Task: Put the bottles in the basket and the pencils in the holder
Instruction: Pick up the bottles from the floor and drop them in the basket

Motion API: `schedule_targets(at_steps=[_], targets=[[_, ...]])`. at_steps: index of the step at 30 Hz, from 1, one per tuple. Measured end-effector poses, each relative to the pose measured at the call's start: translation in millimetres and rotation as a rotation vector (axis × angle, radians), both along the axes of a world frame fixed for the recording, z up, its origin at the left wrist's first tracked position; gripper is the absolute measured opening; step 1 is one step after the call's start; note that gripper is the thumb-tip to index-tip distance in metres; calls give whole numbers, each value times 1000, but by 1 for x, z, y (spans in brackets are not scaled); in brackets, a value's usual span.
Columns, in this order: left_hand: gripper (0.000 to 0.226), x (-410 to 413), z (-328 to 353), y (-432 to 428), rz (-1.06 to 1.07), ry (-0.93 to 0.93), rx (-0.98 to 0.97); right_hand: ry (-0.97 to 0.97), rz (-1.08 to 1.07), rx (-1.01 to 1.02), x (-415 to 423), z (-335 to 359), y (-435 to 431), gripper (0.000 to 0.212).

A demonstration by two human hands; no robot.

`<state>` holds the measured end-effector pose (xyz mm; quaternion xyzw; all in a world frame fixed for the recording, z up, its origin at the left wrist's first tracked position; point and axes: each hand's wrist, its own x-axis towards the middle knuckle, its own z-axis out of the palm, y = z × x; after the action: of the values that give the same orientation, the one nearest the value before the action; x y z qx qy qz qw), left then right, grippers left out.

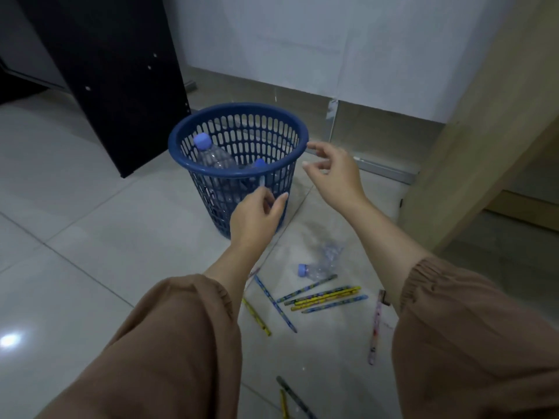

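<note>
A blue slotted plastic basket (pixel 181 152) stands on the tiled floor. Inside it lie two clear bottles with blue caps, one (pixel 213 154) at the left and one (pixel 260 165) lower right. A crushed clear bottle (pixel 320 263) with a blue cap lies on the floor in front of the basket. Several patterned pencils (pixel 326 297) are scattered on the floor near it. My left hand (pixel 257 216) hovers in front of the basket's wall, fingers apart and empty. My right hand (pixel 332 173) is beside the rim on the right, open and empty. No pencil holder is in view.
A black cabinet panel (pixel 121 71) stands at the back left of the basket. A light wooden furniture side (pixel 484 131) rises at the right. A white wall with a glass strip runs behind. More pencils (pixel 290 394) lie at the bottom edge.
</note>
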<state>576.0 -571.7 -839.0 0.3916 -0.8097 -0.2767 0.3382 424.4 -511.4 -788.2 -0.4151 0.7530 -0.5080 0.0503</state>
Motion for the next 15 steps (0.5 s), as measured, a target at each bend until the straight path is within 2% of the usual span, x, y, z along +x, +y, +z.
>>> schedule_targets(at_steps=[4, 15], targets=[[37, -20, -33, 5, -108, -225, 114, -27, -40, 87, -20, -22, 15, 39], [39, -62, -127, 20, -167, -589, 403, -154, -5, 299, -52, -96, 43, 44]])
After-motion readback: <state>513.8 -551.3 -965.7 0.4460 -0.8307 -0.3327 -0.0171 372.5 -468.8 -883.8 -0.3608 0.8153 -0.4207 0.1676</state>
